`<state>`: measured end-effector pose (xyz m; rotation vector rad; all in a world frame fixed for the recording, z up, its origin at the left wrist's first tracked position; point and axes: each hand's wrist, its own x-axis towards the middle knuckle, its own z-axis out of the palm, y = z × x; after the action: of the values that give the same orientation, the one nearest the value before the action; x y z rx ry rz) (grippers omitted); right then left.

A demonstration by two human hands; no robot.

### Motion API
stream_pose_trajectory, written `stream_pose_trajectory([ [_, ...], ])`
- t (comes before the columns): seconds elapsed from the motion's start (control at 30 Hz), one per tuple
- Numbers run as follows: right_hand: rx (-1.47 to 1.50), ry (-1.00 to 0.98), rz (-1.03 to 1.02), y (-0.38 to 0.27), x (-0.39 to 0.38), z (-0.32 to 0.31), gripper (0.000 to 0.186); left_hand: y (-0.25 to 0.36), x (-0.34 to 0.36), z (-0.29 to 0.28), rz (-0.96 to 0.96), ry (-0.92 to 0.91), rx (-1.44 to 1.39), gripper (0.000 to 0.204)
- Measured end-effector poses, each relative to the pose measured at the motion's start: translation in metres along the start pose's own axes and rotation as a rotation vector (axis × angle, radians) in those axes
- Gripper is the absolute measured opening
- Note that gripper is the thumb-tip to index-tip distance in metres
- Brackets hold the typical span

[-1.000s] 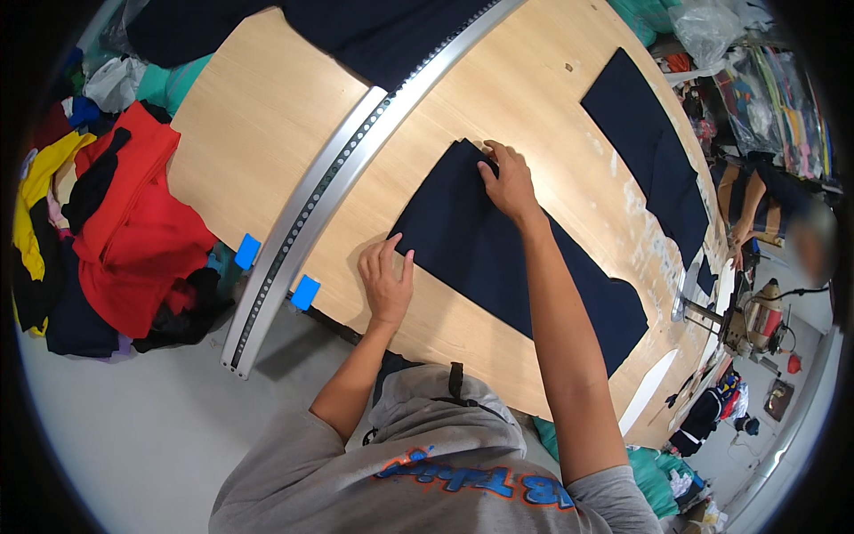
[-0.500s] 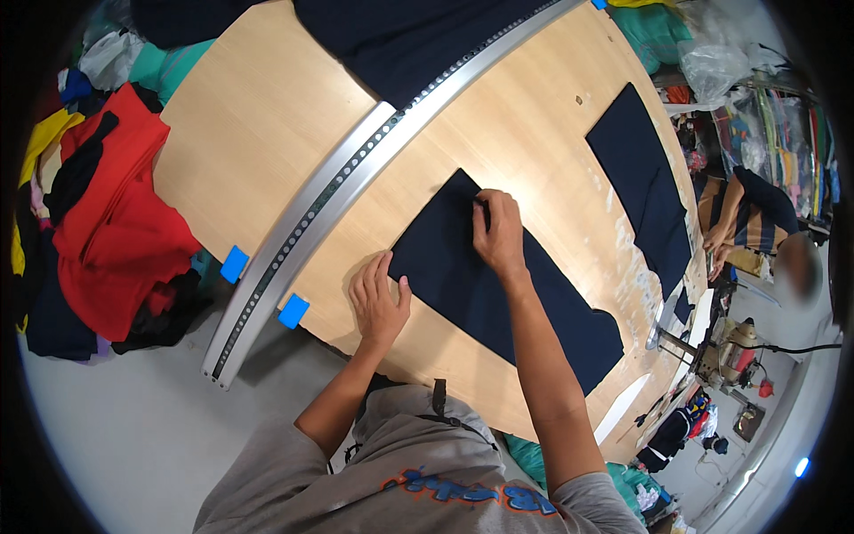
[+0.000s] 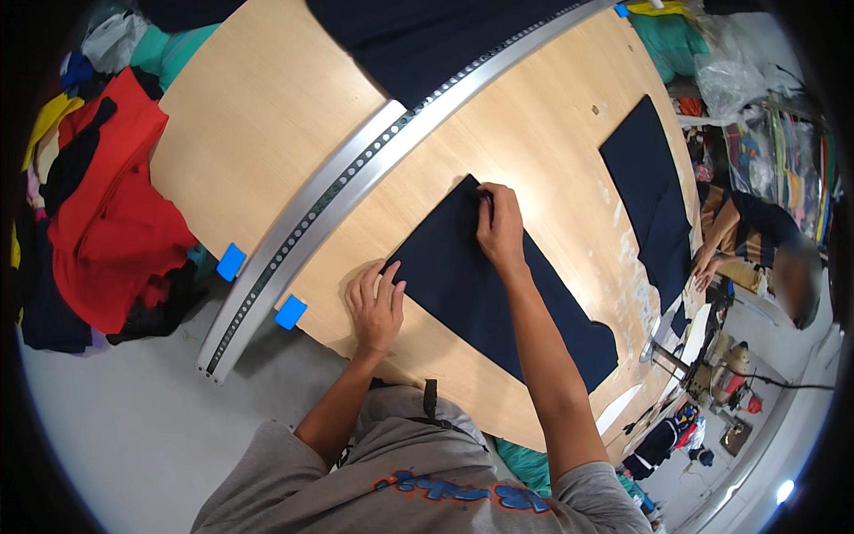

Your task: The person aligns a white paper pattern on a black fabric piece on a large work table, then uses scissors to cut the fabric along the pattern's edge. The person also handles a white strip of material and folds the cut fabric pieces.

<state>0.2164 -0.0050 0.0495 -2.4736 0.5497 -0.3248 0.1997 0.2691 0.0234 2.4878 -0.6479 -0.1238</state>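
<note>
A dark navy stack of cut fabric panels [image 3: 507,298] lies flat on the wooden table in front of me. My left hand [image 3: 375,307] rests at its left corner, fingers apart, with fingertips touching the edge. Over the far edge, close to the top corner, my right hand [image 3: 501,233] is closed in a pinch. Something dark shows between its thumb and fingers; whether that is the cloth edge or a small separate object I cannot make out.
A long metal rail [image 3: 334,191] with holes crosses the wooden table [image 3: 267,116]. Dark cloth [image 3: 391,44] lies beyond it. More navy panels [image 3: 654,191] lie at right, near a co-worker's hand [image 3: 704,265] and a machine [image 3: 725,374]. Red fabric [image 3: 116,214] is heaped left.
The whole view has shifted slightly. My left fingers sit closer against the panel's corner. My right hand stays pinched near the top corner, and the panels keep their place.
</note>
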Motion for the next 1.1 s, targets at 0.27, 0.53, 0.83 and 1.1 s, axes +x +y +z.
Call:
stream_pose_trajectory([
  [0.27,-0.089,0.071,-0.131,0.005,0.015,0.019,0.022,0.003,0.003,-0.002,-0.049,0.022,-0.042,0.041],
  [0.53,-0.089,0.128,-0.009,0.009,0.025,0.025,0.022,0.006,0.002,0.000,-0.060,0.066,-0.042,0.043],
  [0.83,-0.015,0.276,0.131,-0.011,-0.014,0.001,0.022,0.006,0.001,0.005,-0.019,0.088,-0.039,0.038],
  [1.1,-0.316,0.097,0.232,0.009,-0.130,0.003,0.050,-0.005,-0.007,0.003,0.028,0.066,-0.072,0.041],
])
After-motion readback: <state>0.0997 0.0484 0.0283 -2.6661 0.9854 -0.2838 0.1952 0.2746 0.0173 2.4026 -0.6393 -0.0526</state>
